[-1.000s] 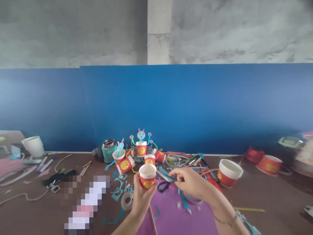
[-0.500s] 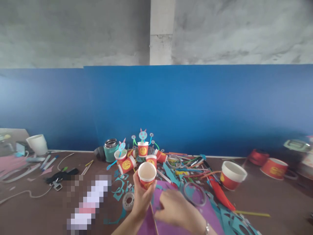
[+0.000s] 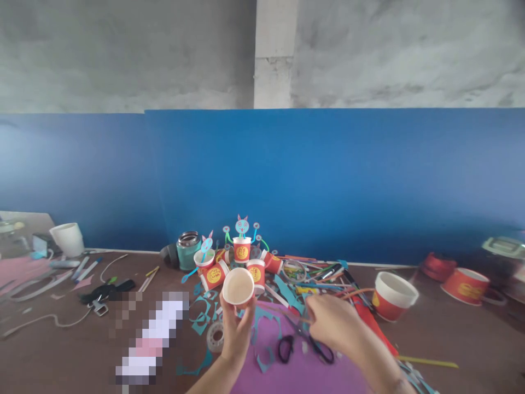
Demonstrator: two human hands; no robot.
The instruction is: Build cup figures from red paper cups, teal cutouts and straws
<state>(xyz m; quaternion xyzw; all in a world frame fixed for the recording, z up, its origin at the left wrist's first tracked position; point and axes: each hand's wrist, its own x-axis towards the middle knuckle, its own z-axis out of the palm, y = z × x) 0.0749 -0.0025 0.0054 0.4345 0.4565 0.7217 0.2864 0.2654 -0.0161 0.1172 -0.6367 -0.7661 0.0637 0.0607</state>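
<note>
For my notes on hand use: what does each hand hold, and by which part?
The left hand holds a paper cup around its side. The right hand seems to pinch a thin stick; the exact place is unclear.

the left hand [image 3: 238, 331] grips a paper cup [image 3: 238, 287], its open mouth tipped toward the camera. the right hand [image 3: 334, 323] pinches a thin stick [image 3: 296, 317] near black-handled scissors [image 3: 303, 331], which lie on purple paper [image 3: 303, 377]. farther back, a red cup [image 3: 241, 251] stands upright bearing a blue horned figure [image 3: 242, 225], with a teal jar [image 3: 188, 255] left of it.
</note>
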